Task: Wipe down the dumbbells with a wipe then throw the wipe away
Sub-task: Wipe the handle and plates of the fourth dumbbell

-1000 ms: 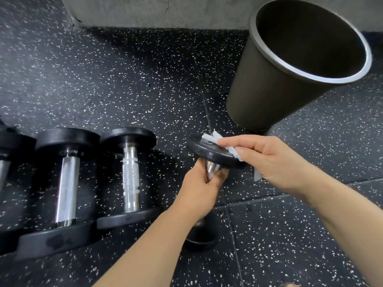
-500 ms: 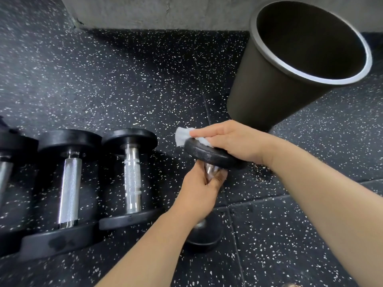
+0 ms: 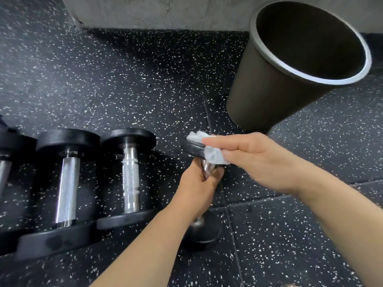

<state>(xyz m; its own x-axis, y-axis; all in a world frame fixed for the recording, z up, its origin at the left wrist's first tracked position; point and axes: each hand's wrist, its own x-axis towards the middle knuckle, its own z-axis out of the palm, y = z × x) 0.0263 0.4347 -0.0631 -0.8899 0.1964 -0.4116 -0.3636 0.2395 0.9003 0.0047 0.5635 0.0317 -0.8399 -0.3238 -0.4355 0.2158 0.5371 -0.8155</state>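
Two hands on the upended dumbbell: left hand fingers clenched round its handle, right hand pinching the wipe over the top head's rim; best rotate while wiping.

- The floor looks like black rubber flecked with white, matt and finely grainy.
- The wall is bare grey concrete, rough and patchy.
- The bin has a dark matt side and a smooth silvery metal rim.
- The held dumbbell has a black head with a faint sheen and a polished chrome handle.
- The wipe is white, soft and crumpled.
- The small dumbbell and large dumbbell have shiny knurled metal handles and matt black heads.
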